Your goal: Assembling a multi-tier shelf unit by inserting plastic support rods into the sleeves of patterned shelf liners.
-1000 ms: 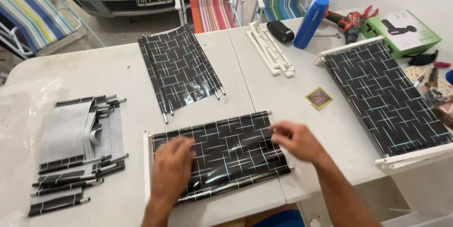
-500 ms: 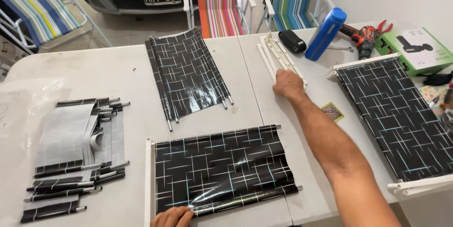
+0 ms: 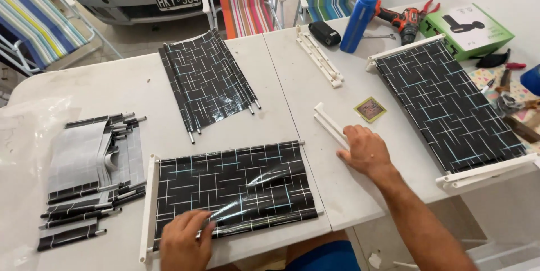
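Black patterned panel [image 3: 233, 189] flat at tabletop [image 3: 112, 88] front edge, pinned under left hand [image 3: 185, 240], grip flat and spread. White rail [image 3: 332, 126] just right, clasped by right hand [image 3: 365, 150], grip curled around it.

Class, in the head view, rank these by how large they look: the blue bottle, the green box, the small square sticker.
1. green box
2. blue bottle
3. small square sticker

The sticker lies nearer the camera, yet looks smallest.
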